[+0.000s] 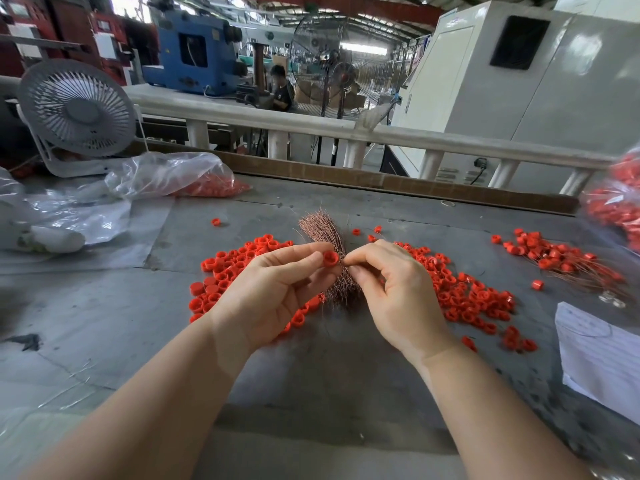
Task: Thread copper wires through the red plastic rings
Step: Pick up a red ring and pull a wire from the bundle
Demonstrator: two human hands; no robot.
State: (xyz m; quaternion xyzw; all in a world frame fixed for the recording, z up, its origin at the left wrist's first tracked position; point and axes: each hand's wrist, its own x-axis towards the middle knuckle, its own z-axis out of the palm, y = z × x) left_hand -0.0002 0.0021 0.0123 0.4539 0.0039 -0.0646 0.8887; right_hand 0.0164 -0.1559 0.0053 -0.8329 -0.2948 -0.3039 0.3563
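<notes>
Here left hand (273,289) fingers pinch red ring (330,259); right hand (398,289) fingers pinch copper wire (346,262).

The red ring (330,259) pinched in the left hand (273,289) is smooth plastic with a dull sheen, like the loose rings (474,299) heaped on the table (104,306), whose grey top looks matt, scuffed and stained. The wire bundle (320,230) is thin copper metal, faintly glinting. Far left, a clear glossy crinkled plastic bag (166,174) holds more rings. Near right lies matt white paper (599,355). The desk fan (78,109) is matt grey plastic
</notes>
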